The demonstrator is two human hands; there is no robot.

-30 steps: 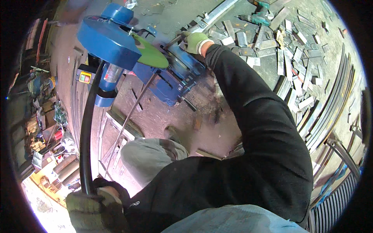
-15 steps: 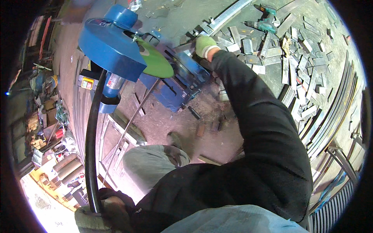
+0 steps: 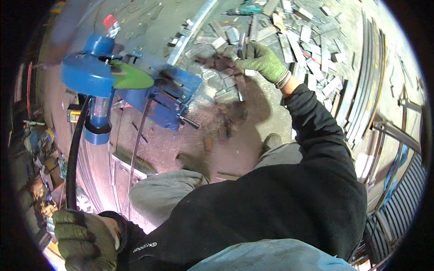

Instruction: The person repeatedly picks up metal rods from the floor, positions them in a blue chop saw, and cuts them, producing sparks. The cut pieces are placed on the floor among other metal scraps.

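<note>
Saw (image 3: 88, 74) left of centre; long bar (image 3: 138, 149) runs up to it, presumably left to cut. Lever (image 3: 76, 162) gripped in left hand (image 3: 86, 241). Hands apart; right hand (image 3: 263, 62) pinches small piece (image 3: 242, 45) near short pieces (image 3: 332, 86) on floor (image 3: 253, 122), likely done. Looks partway.

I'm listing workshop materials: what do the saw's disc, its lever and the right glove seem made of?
Cut-off disc: perhaps bonded abrasive, matte green, judging by its thin, flat face.
Lever: likely metal, painted black or sleeved; slender and smooth, the coating unclear.
Right glove: probably fabric, dull green, possibly coated; the cuff looks knitted.
</note>
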